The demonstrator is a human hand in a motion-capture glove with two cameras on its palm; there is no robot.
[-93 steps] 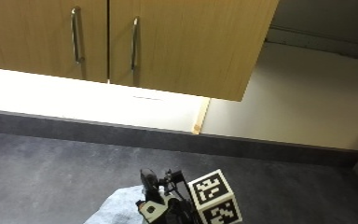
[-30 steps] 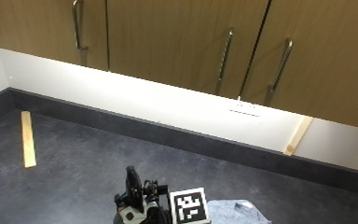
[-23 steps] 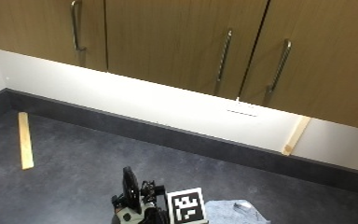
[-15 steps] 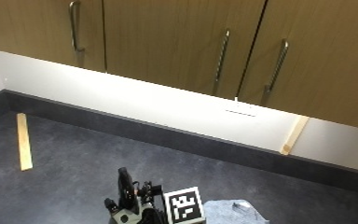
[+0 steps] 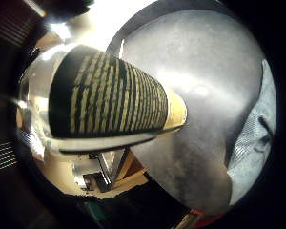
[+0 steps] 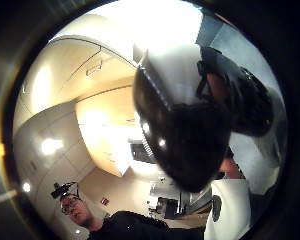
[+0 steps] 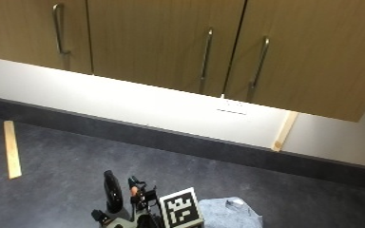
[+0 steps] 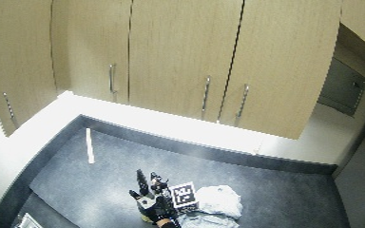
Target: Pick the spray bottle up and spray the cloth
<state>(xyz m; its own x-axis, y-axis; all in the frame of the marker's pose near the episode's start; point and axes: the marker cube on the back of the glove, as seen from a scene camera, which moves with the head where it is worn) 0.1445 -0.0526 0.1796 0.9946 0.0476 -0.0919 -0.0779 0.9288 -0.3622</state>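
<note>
Spray bottle (image 7: 113, 191) in grip (image 8: 151, 205), cloth (image 8: 219, 199) beside.

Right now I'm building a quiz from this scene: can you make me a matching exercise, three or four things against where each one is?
Things:
1. spray bottle
2. cloth
3. wooden strip
4. cabinet doors

Places:
A. hanging above the lit wall
B. lying flat near the counter's far left end
C. crumpled on the counter beside the marker cube
D. upright in front of the gloved right hand

Pairs: 1-D, 2-C, 3-B, 4-A
</note>
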